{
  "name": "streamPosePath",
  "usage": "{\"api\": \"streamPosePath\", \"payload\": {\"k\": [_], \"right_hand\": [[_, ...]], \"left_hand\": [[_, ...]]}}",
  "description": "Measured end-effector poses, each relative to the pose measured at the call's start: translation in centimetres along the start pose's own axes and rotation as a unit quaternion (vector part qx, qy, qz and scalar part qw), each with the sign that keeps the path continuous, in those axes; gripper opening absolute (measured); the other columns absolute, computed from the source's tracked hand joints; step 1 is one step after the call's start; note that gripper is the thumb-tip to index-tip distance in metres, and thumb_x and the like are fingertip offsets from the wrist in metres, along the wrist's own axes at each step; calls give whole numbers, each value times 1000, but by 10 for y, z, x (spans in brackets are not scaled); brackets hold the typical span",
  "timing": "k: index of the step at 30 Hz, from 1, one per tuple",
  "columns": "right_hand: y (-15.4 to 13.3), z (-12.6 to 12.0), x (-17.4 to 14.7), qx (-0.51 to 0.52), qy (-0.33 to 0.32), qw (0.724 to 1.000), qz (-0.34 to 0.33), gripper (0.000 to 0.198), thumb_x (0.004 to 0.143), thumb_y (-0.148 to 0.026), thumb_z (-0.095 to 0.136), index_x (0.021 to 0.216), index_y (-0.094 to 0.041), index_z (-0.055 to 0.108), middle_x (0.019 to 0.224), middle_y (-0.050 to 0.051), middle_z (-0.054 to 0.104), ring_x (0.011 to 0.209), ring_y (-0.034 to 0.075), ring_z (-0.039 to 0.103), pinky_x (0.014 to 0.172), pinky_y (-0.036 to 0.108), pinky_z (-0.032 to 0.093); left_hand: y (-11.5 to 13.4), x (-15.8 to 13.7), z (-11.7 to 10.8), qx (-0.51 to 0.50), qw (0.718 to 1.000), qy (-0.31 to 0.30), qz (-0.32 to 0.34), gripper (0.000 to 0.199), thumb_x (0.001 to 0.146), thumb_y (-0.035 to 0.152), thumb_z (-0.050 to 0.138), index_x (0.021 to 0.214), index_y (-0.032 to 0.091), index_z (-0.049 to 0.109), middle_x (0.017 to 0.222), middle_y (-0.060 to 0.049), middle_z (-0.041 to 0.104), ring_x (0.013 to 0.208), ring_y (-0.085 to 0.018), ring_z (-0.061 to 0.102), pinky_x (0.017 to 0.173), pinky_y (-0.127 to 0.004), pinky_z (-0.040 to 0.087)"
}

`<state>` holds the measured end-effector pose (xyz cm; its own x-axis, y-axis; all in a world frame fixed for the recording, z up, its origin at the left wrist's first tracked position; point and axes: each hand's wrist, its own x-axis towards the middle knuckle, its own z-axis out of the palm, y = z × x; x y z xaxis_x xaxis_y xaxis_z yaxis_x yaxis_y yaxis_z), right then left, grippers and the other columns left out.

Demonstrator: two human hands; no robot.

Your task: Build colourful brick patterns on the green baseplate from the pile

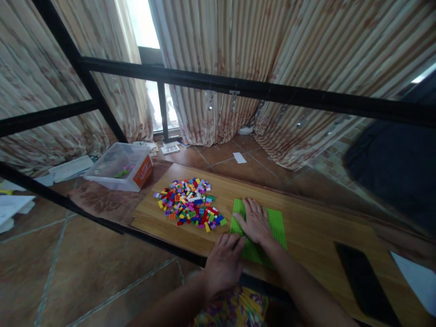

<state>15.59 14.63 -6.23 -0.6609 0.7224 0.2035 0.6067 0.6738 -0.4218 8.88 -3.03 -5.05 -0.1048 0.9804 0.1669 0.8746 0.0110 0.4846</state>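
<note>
A bright green studded baseplate [278, 227] lies on a wooden board. On top of it rests my right hand [255, 221], palm down, thumb apart from the outstretched fingers, holding nothing. My left hand [225, 260] is at the board's near edge, by the plate's near left corner. Its fingers lie loosely bent on the surface, and I see nothing held; the palm side is hidden. Left of the plate spreads a loose pile of small coloured building bricks [190, 202], with some bricks close to the plate's left edge.
The wooden board [316, 227] carries a dark flat slab [366, 284] on the right. A clear plastic box [116, 175] with an orange label and a few green and pink pieces stands beyond its left end. Black metal bars [204, 81] cross in front of striped curtains [221, 41].
</note>
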Motion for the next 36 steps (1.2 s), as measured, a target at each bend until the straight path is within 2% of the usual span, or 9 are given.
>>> {"api": "streamPosePath", "payload": {"k": [3, 8, 13, 17, 20, 24, 26, 30, 36], "right_hand": [[6, -12, 4, 85, 19, 996, 30, 64, 90, -59, 32, 138, -18, 42, 145, 14, 42, 137, 28, 32, 111, 52, 22], [32, -47, -15, 183, 132, 969, 105, 58, 92, -56, 28, 135, -21, 45, 140, 12, 48, 131, 25, 41, 109, 48, 30], [64, -60, -72, 148, 213, 951, 171, 56, 90, -55, 32, 124, -16, 53, 126, 16, 58, 119, 28, 51, 102, 49, 37], [88, -77, -111, 73, 270, 938, 205, 53, 87, -53, 39, 122, -16, 53, 121, 17, 59, 116, 29, 52, 99, 48, 39], [113, -102, -135, -24, 297, 910, 287, 57, 85, -50, 42, 126, -12, 51, 123, 21, 57, 117, 33, 49, 100, 50, 37], [144, -129, -165, -131, 234, 836, 478, 86, 73, -63, 53, 134, -4, 42, 129, 28, 49, 120, 45, 44, 94, 60, 35], [154, -135, -175, -140, 175, 819, 529, 97, 65, -72, 57, 134, -5, 42, 130, 29, 47, 120, 48, 42, 92, 62, 34], [164, -138, -178, -129, 113, 828, 533, 96, 59, -75, 61, 127, -7, 50, 128, 28, 49, 120, 47, 43, 91, 58, 36], [169, -144, -169, -95, 117, 834, 530, 96, 57, -75, 62, 127, -10, 50, 126, 26, 49, 118, 44, 45, 91, 54, 38]], "left_hand": [[-1, 0, -1, 11, 1000, 3, 7, 54, 80, 19, 52, 134, 20, 44, 128, -8, 50, 116, -25, 43, 105, -43, 35], [-1, 1, -2, 24, 1000, 6, 12, 49, 82, 18, 49, 131, 19, 47, 126, -8, 51, 116, -24, 43, 105, -42, 37], [-5, 3, 0, 43, 999, 2, 17, 51, 83, 18, 47, 133, 21, 47, 125, -9, 52, 115, -26, 45, 102, -46, 39], [-9, 4, 2, 63, 997, 23, 38, 48, 84, 17, 44, 132, 18, 49, 123, -11, 53, 115, -27, 47, 100, -46, 41], [-12, 7, 3, 83, 994, 40, 57, 46, 85, 17, 43, 130, 17, 51, 121, -11, 55, 112, -26, 49, 98, -45, 43], [-13, 11, 2, 108, 990, 52, 77, 42, 86, 17, 42, 126, 15, 54, 118, -12, 56, 109, -26, 51, 96, -44, 45], [-13, 12, 1, 118, 988, 57, 81, 41, 86, 18, 42, 125, 15, 55, 118, -12, 56, 109, -27, 51, 95, -45, 45], [-13, 12, 1, 125, 986, 66, 84, 41, 86, 19, 43, 125, 18, 55, 117, -11, 57, 107, -26, 52, 95, -45, 46], [-15, 14, 3, 129, 986, 72, 83, 40, 87, 19, 42, 125, 19, 55, 116, -10, 56, 105, -25, 53, 93, -45, 47]]}}
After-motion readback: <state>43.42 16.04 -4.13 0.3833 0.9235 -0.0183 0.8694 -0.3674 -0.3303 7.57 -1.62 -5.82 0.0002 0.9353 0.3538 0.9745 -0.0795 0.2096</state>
